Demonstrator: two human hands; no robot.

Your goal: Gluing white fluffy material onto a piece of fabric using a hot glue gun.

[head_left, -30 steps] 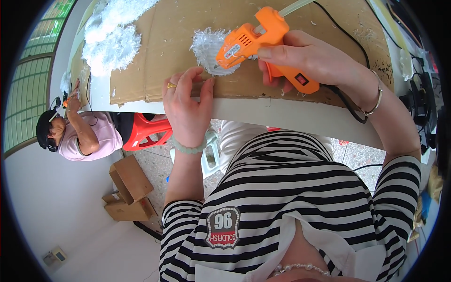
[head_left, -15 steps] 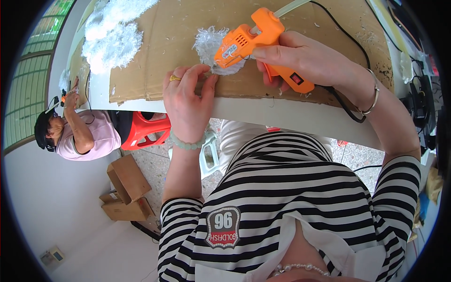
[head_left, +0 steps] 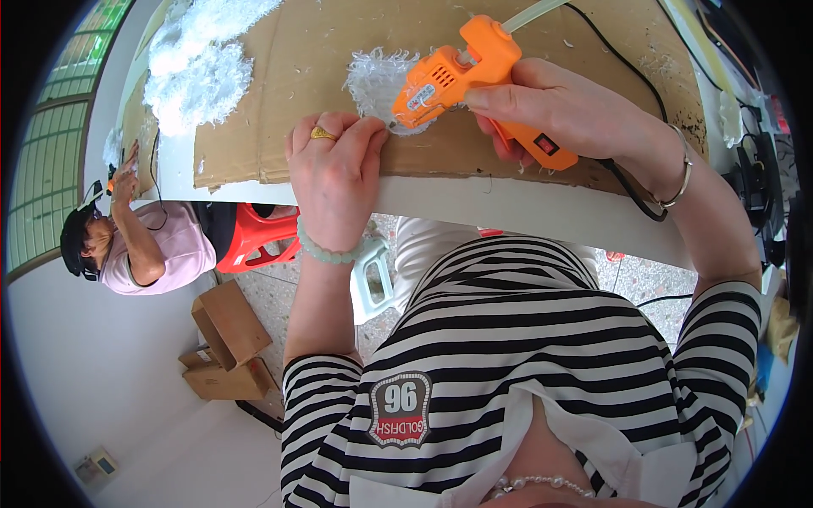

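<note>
Desk (head_left: 517,201) bears a sheet of cardboard (head_left: 292,93), with a heap of white fluff (head_left: 199,85) at the left, cut off above. The right hand (head_left: 563,106) wraps its fingers around an orange glue gun (head_left: 440,76), which slants down and leftward. A fringed white patch (head_left: 373,83) lies flat on the cardboard, left of the gun and just beyond the left hand (head_left: 334,178), the nearer of the two. That hand's fingers are curled, thumb and forefinger close together at the patch's near edge; whether they pinch anything cannot be told. A clear stick (head_left: 533,13) at the gun's back is cut off above. The gun hides the patch's right side, leaving its long axis and any touch of the tip (head_left: 397,122) unclear.
</note>
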